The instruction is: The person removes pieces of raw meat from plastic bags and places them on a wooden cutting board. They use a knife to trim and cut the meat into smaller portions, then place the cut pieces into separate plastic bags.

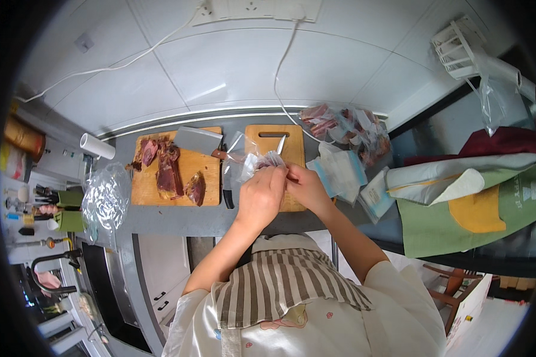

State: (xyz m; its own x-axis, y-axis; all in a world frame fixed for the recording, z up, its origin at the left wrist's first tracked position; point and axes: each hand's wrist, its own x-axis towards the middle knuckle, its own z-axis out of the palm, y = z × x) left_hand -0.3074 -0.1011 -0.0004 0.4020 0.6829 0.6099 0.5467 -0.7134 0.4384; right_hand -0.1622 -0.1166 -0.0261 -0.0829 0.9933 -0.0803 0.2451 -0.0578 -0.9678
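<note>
Both of my hands meet over the smaller wooden cutting board (293, 154), at the mouth of a clear plastic bag (244, 147) with something dark red inside. My left hand (261, 194) pinches the bag's edge, and my right hand (306, 185) grips it close beside. To the left, pieces of dark cured meat (169, 174) lie on a larger wooden cutting board (210, 183). A cleaver (198, 142) rests across that board's upper right corner, its brown handle pointing right. The blade of a small knife (282, 143) shows on the smaller board.
Bagged meat (353, 127) lies at the back right, with flat zip bags (341, 172) before it. A crumpled plastic bag (106, 201) and a white roll (97, 146) stand left. Green cloth (433, 227) covers the right side. A white cord (278, 76) hangs down the wall.
</note>
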